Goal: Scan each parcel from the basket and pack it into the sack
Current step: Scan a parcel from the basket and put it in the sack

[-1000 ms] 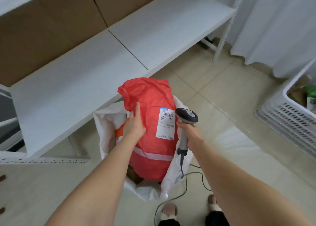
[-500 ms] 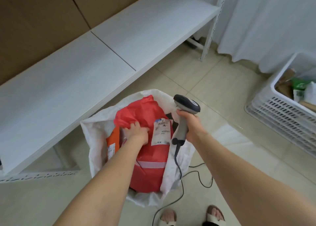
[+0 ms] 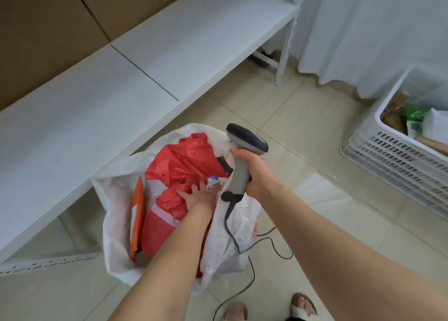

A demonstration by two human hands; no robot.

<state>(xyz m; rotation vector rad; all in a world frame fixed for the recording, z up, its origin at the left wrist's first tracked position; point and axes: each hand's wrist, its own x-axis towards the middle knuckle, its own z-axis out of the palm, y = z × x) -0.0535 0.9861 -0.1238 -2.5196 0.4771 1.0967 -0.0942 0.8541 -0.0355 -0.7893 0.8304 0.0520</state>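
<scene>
Downward, flat left hand on red parcel.

A crinkled red plastic parcel is crossed by a pale pink band and marked with a white label (blue-edged at its top). White is seen on the woven sack and slotted plastic basket, orange on a flat envelope, and grey on the handheld scanner, darker at its head.

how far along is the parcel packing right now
Done: a flat orange parcel already stands inside the white woven sack. In hand: the left hand presses the red plastic parcel down into it; the right hand grips the grey barcode scanner. Left: more parcels show in the white slatted basket.
</scene>
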